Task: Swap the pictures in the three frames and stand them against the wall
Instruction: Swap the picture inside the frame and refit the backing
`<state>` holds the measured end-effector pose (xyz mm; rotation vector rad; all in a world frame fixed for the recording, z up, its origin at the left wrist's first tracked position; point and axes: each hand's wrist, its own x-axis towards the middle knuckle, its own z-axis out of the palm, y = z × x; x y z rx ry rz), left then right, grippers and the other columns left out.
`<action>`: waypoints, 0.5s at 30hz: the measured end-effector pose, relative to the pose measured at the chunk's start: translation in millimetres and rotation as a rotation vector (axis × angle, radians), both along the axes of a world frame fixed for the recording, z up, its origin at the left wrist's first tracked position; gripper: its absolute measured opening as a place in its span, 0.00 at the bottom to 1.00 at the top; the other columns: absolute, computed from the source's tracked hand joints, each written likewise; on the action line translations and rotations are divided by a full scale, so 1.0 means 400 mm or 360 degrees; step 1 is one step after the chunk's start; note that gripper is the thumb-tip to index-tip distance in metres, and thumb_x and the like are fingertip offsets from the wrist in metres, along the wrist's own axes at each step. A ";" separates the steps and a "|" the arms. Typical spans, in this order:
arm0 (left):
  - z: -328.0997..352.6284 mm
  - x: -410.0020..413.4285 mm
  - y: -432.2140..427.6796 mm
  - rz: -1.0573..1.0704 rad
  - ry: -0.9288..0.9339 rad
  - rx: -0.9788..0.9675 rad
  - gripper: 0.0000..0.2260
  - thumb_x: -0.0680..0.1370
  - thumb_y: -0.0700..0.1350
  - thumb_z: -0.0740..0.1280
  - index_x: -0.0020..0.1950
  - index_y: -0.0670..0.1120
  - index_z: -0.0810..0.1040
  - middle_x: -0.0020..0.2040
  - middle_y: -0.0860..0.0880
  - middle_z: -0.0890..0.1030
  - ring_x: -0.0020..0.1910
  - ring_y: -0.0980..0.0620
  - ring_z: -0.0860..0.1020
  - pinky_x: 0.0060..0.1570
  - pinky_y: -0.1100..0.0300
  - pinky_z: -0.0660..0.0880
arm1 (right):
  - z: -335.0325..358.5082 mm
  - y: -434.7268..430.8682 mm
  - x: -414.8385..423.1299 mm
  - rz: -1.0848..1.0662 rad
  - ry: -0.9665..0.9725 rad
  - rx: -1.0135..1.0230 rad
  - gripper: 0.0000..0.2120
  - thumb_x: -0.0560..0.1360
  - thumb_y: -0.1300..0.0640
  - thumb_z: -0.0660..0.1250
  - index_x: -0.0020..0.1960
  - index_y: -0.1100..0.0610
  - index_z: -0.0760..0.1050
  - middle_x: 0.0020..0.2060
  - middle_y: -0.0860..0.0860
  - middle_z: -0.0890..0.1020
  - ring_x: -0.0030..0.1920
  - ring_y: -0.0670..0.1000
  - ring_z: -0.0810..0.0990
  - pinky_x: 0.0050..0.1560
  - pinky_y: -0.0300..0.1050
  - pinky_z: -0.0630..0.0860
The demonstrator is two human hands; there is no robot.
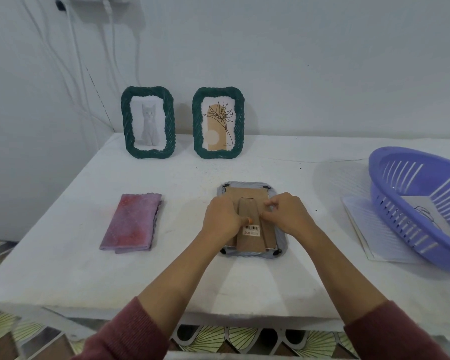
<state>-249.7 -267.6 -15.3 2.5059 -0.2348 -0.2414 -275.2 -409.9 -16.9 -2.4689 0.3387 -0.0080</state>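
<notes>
Grey frame (247, 192) face-down, lengthwise twd wall (322, 74) (stand (247, 207) wide-end near); L hand (222, 219), R hand (289, 216) fingers (272, 203) pinching it.

Two frames (148, 122) (218, 122) stand against the wall (322, 74) — the third frame (244, 185) lies before them, cloth (131, 223) left, basket (400, 203) right.

Grey frame (247, 194) face down on table (63, 268), cardboard back up; left hand (222, 219) and right hand (289, 216) pinch at it. Cat frame (148, 123) and flower frame (218, 123) upright at wall. Cloth (131, 223) left, basket (421, 203) right.
</notes>
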 end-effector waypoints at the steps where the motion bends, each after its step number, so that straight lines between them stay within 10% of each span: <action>1: -0.003 -0.001 -0.001 0.0008 0.0013 0.0003 0.21 0.70 0.50 0.73 0.29 0.47 0.61 0.31 0.50 0.66 0.39 0.50 0.69 0.26 0.65 0.57 | -0.001 0.000 0.000 -0.0001 -0.0008 -0.0008 0.15 0.71 0.58 0.67 0.57 0.59 0.78 0.53 0.56 0.81 0.53 0.56 0.79 0.54 0.48 0.74; 8: -0.014 -0.007 -0.005 0.0025 0.0070 -0.0008 0.16 0.71 0.53 0.70 0.43 0.42 0.73 0.53 0.37 0.77 0.55 0.40 0.74 0.42 0.59 0.64 | -0.002 0.001 0.000 -0.0033 -0.0015 -0.0020 0.15 0.70 0.59 0.68 0.55 0.62 0.78 0.50 0.57 0.82 0.50 0.57 0.80 0.52 0.49 0.77; 15: -0.004 -0.007 0.014 -0.0009 0.0139 -0.0133 0.11 0.72 0.51 0.71 0.38 0.47 0.72 0.36 0.50 0.71 0.44 0.50 0.70 0.36 0.63 0.64 | 0.015 -0.019 -0.013 -0.0034 -0.0052 0.0073 0.14 0.70 0.62 0.69 0.55 0.65 0.78 0.48 0.59 0.81 0.50 0.57 0.79 0.53 0.49 0.75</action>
